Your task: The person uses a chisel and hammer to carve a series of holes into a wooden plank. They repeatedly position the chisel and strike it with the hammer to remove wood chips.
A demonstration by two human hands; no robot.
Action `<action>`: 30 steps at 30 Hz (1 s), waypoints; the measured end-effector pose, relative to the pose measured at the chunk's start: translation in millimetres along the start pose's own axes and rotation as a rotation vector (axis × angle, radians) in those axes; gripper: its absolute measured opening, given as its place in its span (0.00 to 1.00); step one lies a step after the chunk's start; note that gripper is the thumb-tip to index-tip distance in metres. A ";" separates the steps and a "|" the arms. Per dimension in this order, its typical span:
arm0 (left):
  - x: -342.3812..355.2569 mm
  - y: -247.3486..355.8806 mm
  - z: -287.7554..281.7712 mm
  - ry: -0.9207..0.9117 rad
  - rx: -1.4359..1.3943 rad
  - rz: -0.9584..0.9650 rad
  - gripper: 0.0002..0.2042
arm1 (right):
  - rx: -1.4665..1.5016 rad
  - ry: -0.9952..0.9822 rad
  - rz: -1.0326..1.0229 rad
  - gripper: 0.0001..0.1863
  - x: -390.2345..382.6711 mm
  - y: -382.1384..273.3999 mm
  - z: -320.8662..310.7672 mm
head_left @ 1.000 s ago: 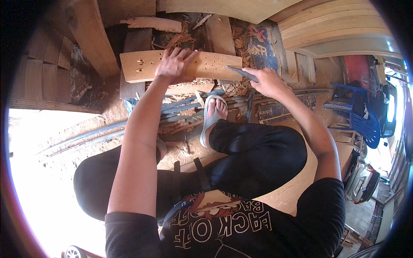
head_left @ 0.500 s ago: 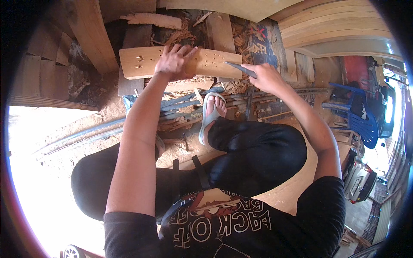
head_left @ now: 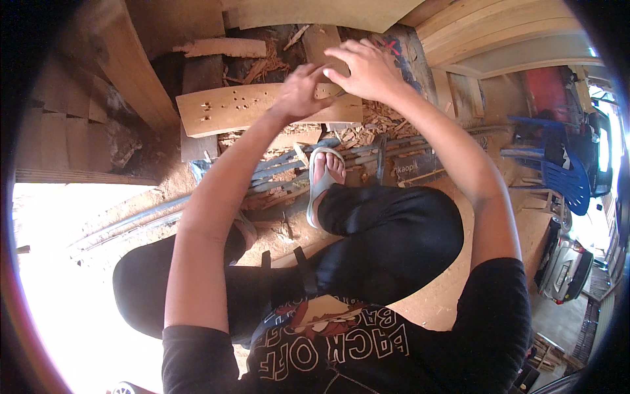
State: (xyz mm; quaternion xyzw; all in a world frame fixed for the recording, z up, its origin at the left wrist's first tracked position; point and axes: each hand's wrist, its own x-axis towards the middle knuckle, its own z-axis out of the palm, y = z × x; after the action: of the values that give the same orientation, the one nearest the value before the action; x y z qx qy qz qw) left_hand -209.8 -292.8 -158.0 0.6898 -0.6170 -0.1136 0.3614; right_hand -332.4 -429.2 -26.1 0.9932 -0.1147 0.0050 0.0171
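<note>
A pale wooden board [head_left: 230,108] dotted with several small holes lies across dark timbers in front of me. My left hand [head_left: 303,95] hovers over its middle with thumb and fingers apart, and I see nothing in it. Beyond the board's right part, my right hand [head_left: 366,71] is raised, thumb apart from loosely bent fingers, with no tool visible in it. The two hands nearly meet at the fingertips. Between them, a small dark sliver [head_left: 340,94] shows at the board, mostly hidden; whether it is the pointed tool I cannot tell.
Wood chips [head_left: 387,118] litter the ground around the board. A curved wood offcut [head_left: 223,47] lies behind it. Long pipes [head_left: 262,172] run between the board and my sandalled foot [head_left: 326,172]. Stacked planks [head_left: 505,39] stand far right, a blue plastic chair [head_left: 564,174] to the right.
My right hand has let go of the dark pointed tool and moved up and left. My left hand has lifted off the board and shifted right. The view has shifted slightly.
</note>
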 end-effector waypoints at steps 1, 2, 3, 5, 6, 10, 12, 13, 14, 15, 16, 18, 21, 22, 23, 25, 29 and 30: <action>15.7 12.2 5.7 -0.082 -0.130 -0.069 0.31 | 0.082 0.164 0.017 0.25 0.5 -2.0 2.7; 26.6 23.4 10.7 -0.051 -0.298 -0.027 0.30 | 0.056 0.178 0.049 0.28 0.7 -3.3 4.3; 35.6 33.7 15.9 -0.025 -0.465 0.016 0.29 | 0.113 0.283 -0.004 0.27 1.2 -4.5 5.4; 46.9 46.2 22.6 0.023 -0.593 0.079 0.28 | 0.175 0.305 0.078 0.27 1.0 -4.7 6.9; 52.8 51.1 25.8 0.049 -0.553 0.100 0.28 | 0.286 0.376 0.053 0.26 -0.1 -2.4 8.1; 59.2 61.9 31.8 0.067 -0.705 -0.008 0.17 | 0.783 0.799 0.148 0.21 -41.6 26.0 31.0; 58.8 61.7 27.3 0.000 -0.660 -0.118 0.09 | 0.837 0.792 0.386 0.22 -97.3 36.8 69.5; 59.7 62.1 24.9 -0.023 -0.652 -0.128 0.08 | 0.844 0.662 0.570 0.23 -131.7 41.9 94.8; 59.6 62.9 23.3 -0.033 -0.645 -0.122 0.07 | 0.811 0.573 0.622 0.24 -169.5 45.4 123.8; 60.1 63.8 22.0 -0.037 -0.635 -0.104 0.06 | 0.772 0.513 0.723 0.25 -208.5 44.6 156.4; 60.9 64.8 21.3 -0.050 -0.666 -0.127 0.06 | 0.771 0.249 1.093 0.26 -246.7 42.5 189.2; 62.1 67.8 22.9 -0.080 -0.726 -0.157 0.06 | 0.603 0.096 1.086 0.26 -321.0 26.5 248.4; 64.1 68.6 25.7 -0.097 -0.743 -0.123 0.08 | 0.518 -0.245 1.230 0.26 -375.0 4.5 310.8; 64.4 68.8 27.0 -0.094 -0.729 -0.123 0.08 | 0.503 -0.307 1.255 0.25 -380.9 -0.4 321.7; 64.2 68.9 28.3 -0.084 -0.737 -0.117 0.08 | 0.490 -0.352 1.275 0.25 -382.6 -4.8 327.6; 64.8 68.1 29.6 -0.064 -0.727 -0.131 0.08 | 0.464 -0.406 1.301 0.24 -375.3 -10.1 329.5; 62.1 66.7 28.0 -0.006 -0.747 -0.126 0.08 | 0.430 -0.414 1.340 0.22 -354.5 -13.8 317.0; 61.8 67.2 27.7 0.010 -0.751 -0.122 0.08 | 0.421 -0.407 1.343 0.22 -350.4 -13.7 314.9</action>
State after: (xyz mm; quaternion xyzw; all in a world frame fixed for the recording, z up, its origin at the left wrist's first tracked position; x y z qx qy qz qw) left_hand -265.0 -358.9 -117.0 0.5453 -0.4886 -0.3496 0.5846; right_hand -668.4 -347.1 -346.0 0.6722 -0.6965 -0.1481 -0.2027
